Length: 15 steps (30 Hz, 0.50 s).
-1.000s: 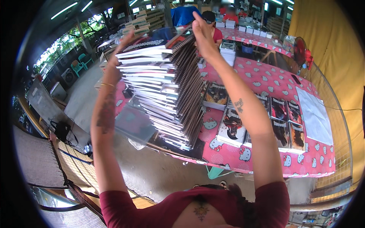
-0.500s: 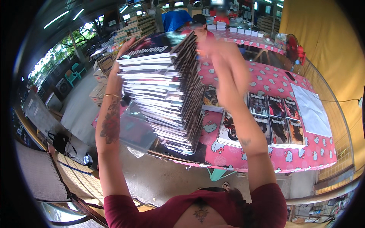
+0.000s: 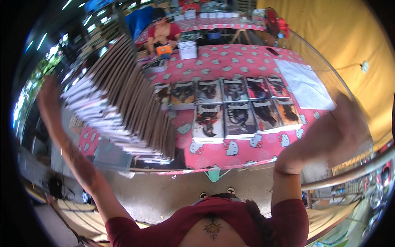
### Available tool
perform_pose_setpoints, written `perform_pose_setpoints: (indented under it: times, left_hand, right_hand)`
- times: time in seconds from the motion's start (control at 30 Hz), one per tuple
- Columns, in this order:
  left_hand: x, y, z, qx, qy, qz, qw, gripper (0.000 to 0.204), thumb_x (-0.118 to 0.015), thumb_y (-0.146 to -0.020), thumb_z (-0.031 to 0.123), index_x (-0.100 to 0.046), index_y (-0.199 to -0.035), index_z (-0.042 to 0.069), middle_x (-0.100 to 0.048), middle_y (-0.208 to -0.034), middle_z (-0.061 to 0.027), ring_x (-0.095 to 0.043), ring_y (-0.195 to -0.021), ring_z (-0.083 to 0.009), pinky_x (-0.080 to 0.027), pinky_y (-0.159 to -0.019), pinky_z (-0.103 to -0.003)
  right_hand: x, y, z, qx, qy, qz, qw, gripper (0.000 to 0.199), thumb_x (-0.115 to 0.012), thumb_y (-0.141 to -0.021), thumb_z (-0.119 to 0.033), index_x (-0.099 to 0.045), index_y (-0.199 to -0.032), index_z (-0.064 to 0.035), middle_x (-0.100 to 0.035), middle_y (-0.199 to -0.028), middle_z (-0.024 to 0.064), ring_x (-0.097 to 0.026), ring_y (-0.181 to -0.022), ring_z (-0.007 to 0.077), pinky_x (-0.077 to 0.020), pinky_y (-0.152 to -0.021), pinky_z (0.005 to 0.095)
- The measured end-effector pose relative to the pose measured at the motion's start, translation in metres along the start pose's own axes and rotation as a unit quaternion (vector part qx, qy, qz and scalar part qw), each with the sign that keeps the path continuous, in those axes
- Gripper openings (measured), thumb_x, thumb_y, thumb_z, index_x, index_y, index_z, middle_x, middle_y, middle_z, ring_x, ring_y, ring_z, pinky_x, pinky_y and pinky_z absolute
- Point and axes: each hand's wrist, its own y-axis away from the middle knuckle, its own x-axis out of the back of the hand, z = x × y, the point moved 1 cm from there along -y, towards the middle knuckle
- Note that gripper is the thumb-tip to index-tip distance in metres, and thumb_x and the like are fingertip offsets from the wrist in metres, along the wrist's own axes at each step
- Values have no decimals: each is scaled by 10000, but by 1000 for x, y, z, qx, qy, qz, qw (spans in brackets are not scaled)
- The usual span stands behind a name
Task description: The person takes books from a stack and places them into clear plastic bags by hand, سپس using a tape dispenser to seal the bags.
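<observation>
A tall stack of comic books rises from the near left part of the table, leaning in this view. Its spines face right and its white page edges face left. My left hand is at the far left beside the stack's upper part. Blur hides its fingers and whether it touches the stack. Out to the right, over the table's right edge, my right hand is smeared by motion, away from the books. Between my hands, small piles of comic books lie in two rows, covers up.
Pink patterned cloth covers the table. A white sheet and a dark phone lie at its right. A co-worker sits at the far side near a white stack. A metal rail runs at the lower right.
My right hand has swung from beside the stack's top to the far right. My left hand has moved left and down. The view has shifted, showing more piles.
</observation>
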Motion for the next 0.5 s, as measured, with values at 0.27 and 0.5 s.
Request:
perform_pose_setpoints:
  times: [0.27, 0.5]
  left_hand:
    - [-425, 290, -32, -108, 60, -311, 942, 721, -570, -937, 402, -294, -1515, 72, -362, -1512, -215, -384, -1344, -413, -349, -1078, -517]
    - [-626, 455, -259, -264, -293, -384, 835, 519, -641, -813, 198, -490, -1276, 18, -527, -1197, -192, -528, -1065, -338, -454, -814, -441]
  right_hand:
    - [158, 305, 276, -374, 447, -518, 625, 976, -734, -737, -139, -194, -1551, -146, -215, -1581, 182, -259, -1447, 377, -331, -1071, 637]
    - [189, 314, 280, -388, 377, -331, 773, 212, -543, -918, -106, -656, -1076, -21, -689, -943, 177, -656, -860, 356, -514, -744, 420]
